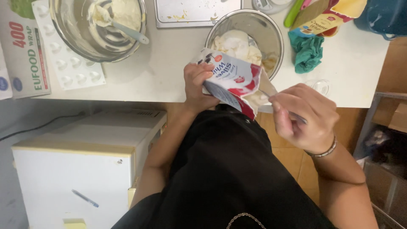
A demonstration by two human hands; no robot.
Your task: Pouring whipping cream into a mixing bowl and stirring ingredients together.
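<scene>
Head view: left hand (198, 85) grips the tilted cream carton (231, 80) at frame centre, right hand (303, 116) clenching a spatula (268, 90) in its mouth.

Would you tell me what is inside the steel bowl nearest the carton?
The steel bowl holds pale creamy lumps; the carton covers its near side.

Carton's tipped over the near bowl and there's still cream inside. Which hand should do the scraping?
Probably the right hand: it already holds the spatula, blade inside the open carton. The left hand grips the carton, tilted beside the near bowl.
</scene>
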